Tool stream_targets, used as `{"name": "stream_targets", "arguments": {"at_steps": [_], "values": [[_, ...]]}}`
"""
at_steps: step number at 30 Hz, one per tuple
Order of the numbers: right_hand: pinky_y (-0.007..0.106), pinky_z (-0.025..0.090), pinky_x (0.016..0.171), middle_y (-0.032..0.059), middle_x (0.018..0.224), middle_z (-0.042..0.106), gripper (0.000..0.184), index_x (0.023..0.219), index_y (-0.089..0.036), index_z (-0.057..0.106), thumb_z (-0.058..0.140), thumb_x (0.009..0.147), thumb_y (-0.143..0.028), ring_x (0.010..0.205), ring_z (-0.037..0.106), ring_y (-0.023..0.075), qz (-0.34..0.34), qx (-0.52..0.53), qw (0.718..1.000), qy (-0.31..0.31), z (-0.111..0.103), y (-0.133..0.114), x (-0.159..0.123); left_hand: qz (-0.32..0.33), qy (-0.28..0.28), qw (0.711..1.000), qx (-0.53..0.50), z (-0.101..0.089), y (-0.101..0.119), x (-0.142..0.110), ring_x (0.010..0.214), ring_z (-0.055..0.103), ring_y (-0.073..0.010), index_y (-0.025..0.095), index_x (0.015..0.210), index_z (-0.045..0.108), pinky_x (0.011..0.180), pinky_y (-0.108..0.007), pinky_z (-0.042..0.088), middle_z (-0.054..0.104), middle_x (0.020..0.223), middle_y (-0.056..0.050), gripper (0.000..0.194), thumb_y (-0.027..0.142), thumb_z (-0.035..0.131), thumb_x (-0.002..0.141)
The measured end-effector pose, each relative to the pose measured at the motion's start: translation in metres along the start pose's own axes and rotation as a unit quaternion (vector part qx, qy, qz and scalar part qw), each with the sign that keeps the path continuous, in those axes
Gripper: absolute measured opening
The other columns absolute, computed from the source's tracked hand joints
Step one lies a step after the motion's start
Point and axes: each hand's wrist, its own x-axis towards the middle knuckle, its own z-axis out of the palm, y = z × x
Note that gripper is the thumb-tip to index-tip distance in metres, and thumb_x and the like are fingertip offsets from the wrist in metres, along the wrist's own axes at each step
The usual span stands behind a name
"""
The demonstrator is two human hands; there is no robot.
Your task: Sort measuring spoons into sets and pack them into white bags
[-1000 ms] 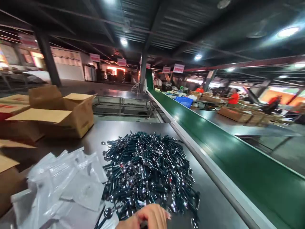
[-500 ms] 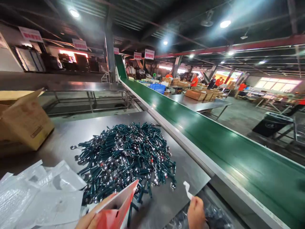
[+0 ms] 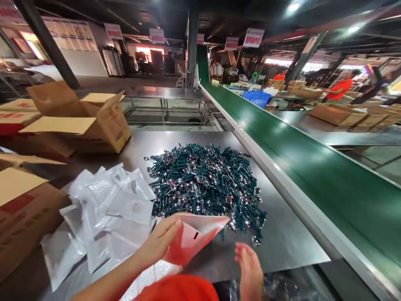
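- Clock directions take the red-and-white bag [image 3: 196,240] as the dial's centre, with 12 o'clock pointing away from the person.
- The left hand [image 3: 163,238] grips the bag at its 9 o'clock edge, thumb on the near face; the bag is tilted and its mouth gapes toward the pile, with a small black mark on the near side.
- The right hand [image 3: 250,265], between 3 and 4 o'clock, is half open with fingers raised and loosely bent; it has hold of nothing that shows, and it is apart from the bag.
- At 12 o'clock, just beyond the bag, a broad pile of spoons [image 3: 203,184] with dark green handles and shiny metal bowls lies on the metal surface [image 3: 291,234]; a few red spots show among them.
- One spoon bowl [image 3: 256,240] sits at the pile's near edge, around 3 o'clock, close to the right hand.
- White padded packets [image 3: 131,207] are heaped between 9 and 10 o'clock, touching the pile's edge.
- Between 10 and 11 o'clock stands a carton [image 3: 114,129] with its flaps open.
- Toward 2 o'clock a green conveyor belt [image 3: 282,154] runs beside the surface.
- Beyond the belt, at 1 o'clock, is a blue crate [image 3: 257,98].
- Farther off, between 1 and 2 o'clock, is a co-worker in an orange top [image 3: 340,88].
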Motion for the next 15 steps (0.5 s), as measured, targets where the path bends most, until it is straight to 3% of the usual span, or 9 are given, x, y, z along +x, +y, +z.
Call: {"name": "stream_targets", "arguments": {"at_steps": [2, 4, 5, 7, 10, 15], "values": [[0.038, 0.058, 0.079, 0.0119, 0.101, 0.072, 0.051, 0.099, -0.018, 0.069, 0.060, 0.079, -0.065, 0.092, 0.069, 0.0274, -0.049, 0.045, 0.990, -0.125, 0.014, -0.030, 0.008, 0.008, -0.017, 1.000, -0.011, 0.001, 0.000, -0.003, 0.103, 0.064, -0.0244, 0.023, 0.112, 0.071, 0.106, -0.042, 0.045, 0.072, 0.112, -0.008, 0.048, 0.054, 0.040, 0.093], [0.039, 0.055, 0.091, 0.0133, 0.114, 0.071, 0.051, 0.112, -0.020, 0.067, 0.066, 0.077, -0.057, 0.104, 0.067, 0.0285, -0.108, 0.051, 0.956, -0.266, 0.028, -0.065, 0.012, 0.021, -0.020, 0.999, -0.022, -0.002, -0.001, -0.006, 0.107, 0.063, -0.0247, 0.023, 0.116, 0.070, 0.106, -0.042, 0.045, 0.071, 0.117, -0.009, 0.048, 0.052, 0.040, 0.094], [0.037, 0.055, 0.091, 0.0118, 0.112, 0.072, 0.046, 0.111, -0.021, 0.069, 0.067, 0.078, -0.052, 0.105, 0.067, 0.0277, -0.128, 0.013, 0.948, -0.292, 0.034, -0.080, 0.011, 0.033, -0.018, 0.999, -0.028, -0.004, -0.001, -0.008, 0.107, 0.063, -0.0247, 0.022, 0.117, 0.070, 0.105, -0.041, 0.046, 0.071, 0.118, -0.009, 0.048, 0.052, 0.039, 0.094], [0.032, 0.058, 0.079, 0.0079, 0.092, 0.077, 0.032, 0.095, -0.021, 0.074, 0.064, 0.082, -0.048, 0.089, 0.071, 0.0253, -0.170, -0.062, 0.935, -0.304, 0.043, -0.102, 0.007, 0.063, -0.018, 0.997, -0.031, -0.009, -0.001, -0.012, 0.109, 0.062, -0.0239, 0.021, 0.119, 0.069, 0.103, -0.038, 0.047, 0.069, 0.121, -0.010, 0.048, 0.050, 0.039, 0.096], [0.025, 0.056, 0.060, 0.0033, 0.069, 0.075, 0.033, 0.075, -0.021, 0.075, 0.056, 0.090, -0.044, 0.064, 0.070, 0.0202, -0.235, -0.099, 0.915, -0.312, 0.050, -0.110, 0.000, 0.113, -0.021, 0.993, -0.008, -0.018, -0.001, -0.015, 0.108, 0.063, -0.0216, 0.024, 0.118, 0.069, 0.098, -0.035, 0.049, 0.070, 0.119, -0.009, 0.044, 0.046, 0.038, 0.097], [0.023, 0.059, 0.070, 0.0026, 0.089, 0.078, 0.019, 0.100, -0.027, 0.075, 0.062, 0.087, -0.029, 0.076, 0.074, 0.0196, -0.361, -0.027, 0.887, -0.288, 0.047, -0.110, 0.002, 0.206, 0.025, 0.977, 0.055, -0.033, -0.005, -0.014, 0.082, 0.071, -0.0183, 0.025, 0.106, 0.075, 0.073, -0.027, 0.054, 0.078, 0.094, -0.007, 0.031, 0.038, 0.049, 0.095]]}}
